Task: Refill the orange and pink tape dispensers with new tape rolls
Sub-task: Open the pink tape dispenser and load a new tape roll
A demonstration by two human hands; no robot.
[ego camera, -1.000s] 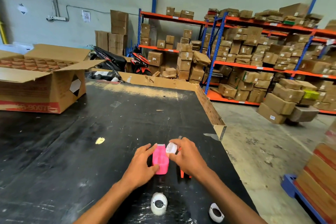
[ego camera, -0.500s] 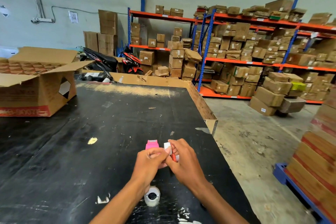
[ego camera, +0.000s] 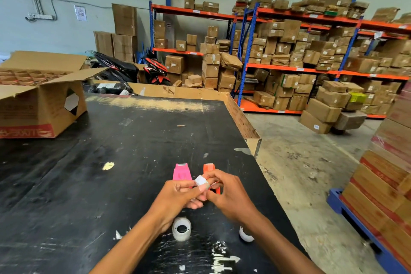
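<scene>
Honestly, barely started — both my left hand [ego camera: 178, 196] and right hand [ego camera: 231, 196] have fingertips pinched together on a little strip of tape [ego camera: 201, 180]. The pink dispenser [ego camera: 182, 172] and orange dispenser [ego camera: 209, 168] sit just past my fingers, apparently not loaded yet, and two new tape rolls [ego camera: 181, 228] wait near my wrists — untouched.

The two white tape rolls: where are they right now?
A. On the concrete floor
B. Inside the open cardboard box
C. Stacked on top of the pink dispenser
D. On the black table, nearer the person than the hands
D: one white tape roll stands on the black table below the left hand, and the other white roll peeks out beside the right forearm.
</scene>
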